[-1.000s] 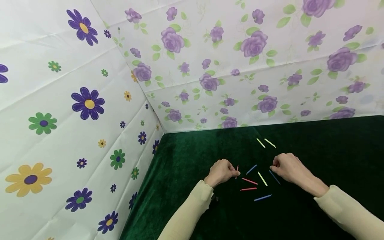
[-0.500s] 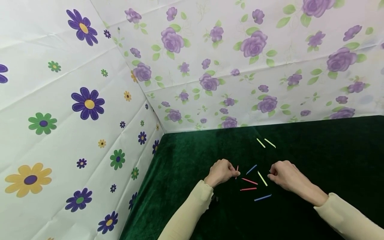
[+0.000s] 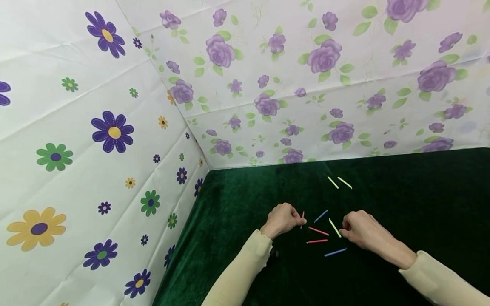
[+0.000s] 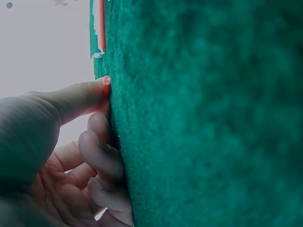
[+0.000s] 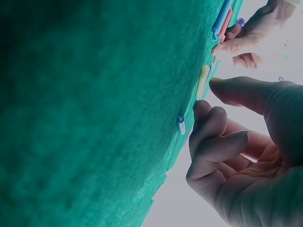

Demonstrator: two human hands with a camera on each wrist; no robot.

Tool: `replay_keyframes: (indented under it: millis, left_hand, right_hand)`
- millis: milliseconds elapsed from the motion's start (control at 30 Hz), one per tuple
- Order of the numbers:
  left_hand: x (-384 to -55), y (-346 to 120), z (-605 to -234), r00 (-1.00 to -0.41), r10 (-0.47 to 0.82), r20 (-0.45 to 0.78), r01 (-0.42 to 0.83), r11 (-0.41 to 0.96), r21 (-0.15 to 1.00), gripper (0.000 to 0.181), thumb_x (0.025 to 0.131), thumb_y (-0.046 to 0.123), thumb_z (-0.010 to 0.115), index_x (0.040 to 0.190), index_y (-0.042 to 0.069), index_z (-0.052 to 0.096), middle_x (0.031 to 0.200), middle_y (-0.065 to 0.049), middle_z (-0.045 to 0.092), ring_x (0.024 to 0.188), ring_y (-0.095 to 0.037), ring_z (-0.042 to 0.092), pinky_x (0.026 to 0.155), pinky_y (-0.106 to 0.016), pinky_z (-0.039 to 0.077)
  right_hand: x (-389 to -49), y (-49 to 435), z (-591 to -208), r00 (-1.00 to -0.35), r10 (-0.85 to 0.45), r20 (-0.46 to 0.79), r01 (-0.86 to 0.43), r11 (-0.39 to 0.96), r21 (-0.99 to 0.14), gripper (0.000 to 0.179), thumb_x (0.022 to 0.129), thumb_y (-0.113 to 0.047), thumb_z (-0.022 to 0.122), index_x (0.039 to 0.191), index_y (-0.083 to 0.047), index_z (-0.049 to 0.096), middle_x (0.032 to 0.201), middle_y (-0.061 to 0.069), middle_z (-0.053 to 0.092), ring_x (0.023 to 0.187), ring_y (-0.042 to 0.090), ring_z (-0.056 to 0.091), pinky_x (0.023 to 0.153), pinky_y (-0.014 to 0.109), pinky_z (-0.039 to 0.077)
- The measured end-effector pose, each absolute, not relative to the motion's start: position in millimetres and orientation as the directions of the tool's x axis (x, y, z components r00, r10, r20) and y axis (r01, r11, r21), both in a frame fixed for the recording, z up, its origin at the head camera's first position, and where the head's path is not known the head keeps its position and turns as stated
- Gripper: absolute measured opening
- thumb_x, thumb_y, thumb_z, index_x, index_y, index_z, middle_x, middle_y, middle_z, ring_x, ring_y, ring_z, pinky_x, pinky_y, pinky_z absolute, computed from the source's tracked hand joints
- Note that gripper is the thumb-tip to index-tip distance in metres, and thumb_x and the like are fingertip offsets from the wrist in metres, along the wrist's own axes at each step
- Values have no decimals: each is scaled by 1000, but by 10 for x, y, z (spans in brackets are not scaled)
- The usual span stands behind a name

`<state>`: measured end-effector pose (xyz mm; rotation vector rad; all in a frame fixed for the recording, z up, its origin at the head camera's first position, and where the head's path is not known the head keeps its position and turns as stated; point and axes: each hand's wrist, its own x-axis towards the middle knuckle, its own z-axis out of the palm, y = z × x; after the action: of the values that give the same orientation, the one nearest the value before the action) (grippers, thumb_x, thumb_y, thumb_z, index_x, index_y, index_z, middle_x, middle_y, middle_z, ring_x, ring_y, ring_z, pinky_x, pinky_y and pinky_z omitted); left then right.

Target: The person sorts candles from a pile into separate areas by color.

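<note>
My left hand point(image 3: 284, 219) pinches a thin red birthday candle point(image 3: 303, 214) at the cloth, its thumb and forefinger at the candle's middle. My right hand point(image 3: 363, 231) is by the near end of a yellow candle point(image 3: 334, 227). In the right wrist view its thumb and forefinger are apart, the other fingers curled, with nothing held. A blue candle point(image 5: 181, 125) shows beside those fingers there, but the hand hides it in the head view. Two red candles, one slanted point(image 3: 318, 231) and one level point(image 3: 317, 241), lie between the hands.
A blue candle point(image 3: 320, 216) lies just right of the left hand, another blue candle point(image 3: 335, 252) nearer the front. Two yellow candles, a left one point(image 3: 333, 182) and a right one point(image 3: 345, 182), lie farther back. Dark green cloth point(image 3: 245, 191) meets flowered white walls point(image 3: 249, 136).
My right hand has moved from the top of the blue candle toward the near end of the yellow one, now covering the blue candle. My left hand has stayed still on the red candle.
</note>
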<state>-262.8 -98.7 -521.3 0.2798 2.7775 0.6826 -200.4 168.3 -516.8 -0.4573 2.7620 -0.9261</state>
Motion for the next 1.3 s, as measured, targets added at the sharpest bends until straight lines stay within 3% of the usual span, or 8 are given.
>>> replay_keyframes:
  millis: [600, 1300]
  left_hand:
    - [-2611, -986, -5225, -945, 260, -197, 141, 870, 472, 34, 98, 41, 83, 68, 24, 79, 72, 10, 60, 59, -10, 45, 53, -26, 34]
    - [-2628, -993, -5217, -945, 263, -193, 142, 864, 483, 34, 97, 41, 83, 68, 23, 79, 70, 10, 61, 58, -10, 47, 52, -27, 35]
  right_hand:
    - [-1964, 1551, -5197, -935, -338, -111, -210, 776, -595, 15, 95, -15, 80, 82, -13, 72, 75, -1, 61, 60, 11, 57, 54, 26, 46]
    - [-1986, 1527, -5178, -913, -365, -182, -174, 752, -636, 17, 97, -6, 73, 83, -14, 70, 68, 0, 61, 55, 13, 61, 50, 22, 47]
